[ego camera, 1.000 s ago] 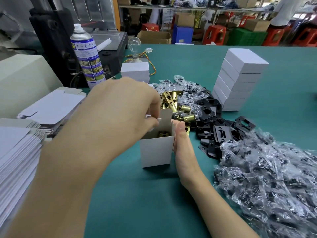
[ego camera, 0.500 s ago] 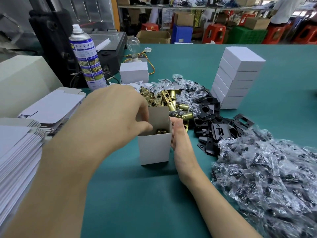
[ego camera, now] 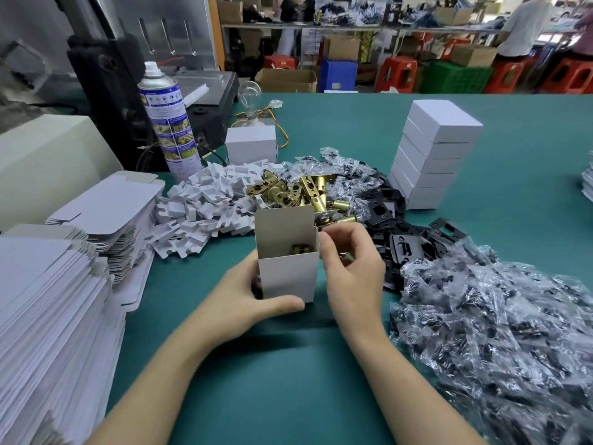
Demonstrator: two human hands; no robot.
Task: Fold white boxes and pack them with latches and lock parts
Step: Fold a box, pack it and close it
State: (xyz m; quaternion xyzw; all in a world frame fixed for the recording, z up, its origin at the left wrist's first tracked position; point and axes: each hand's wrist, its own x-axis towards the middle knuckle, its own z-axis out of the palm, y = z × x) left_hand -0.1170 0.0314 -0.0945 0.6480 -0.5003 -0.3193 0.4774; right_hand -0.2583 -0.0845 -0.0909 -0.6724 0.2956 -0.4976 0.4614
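Now your left hand grips white box low, thumb across front; your right hand curled at box's right rim, hold unclear; brass latch inside.

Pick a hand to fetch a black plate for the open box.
Right, probably. The right hand sits beside the black plates; the left hand grips the open box, steadying it.
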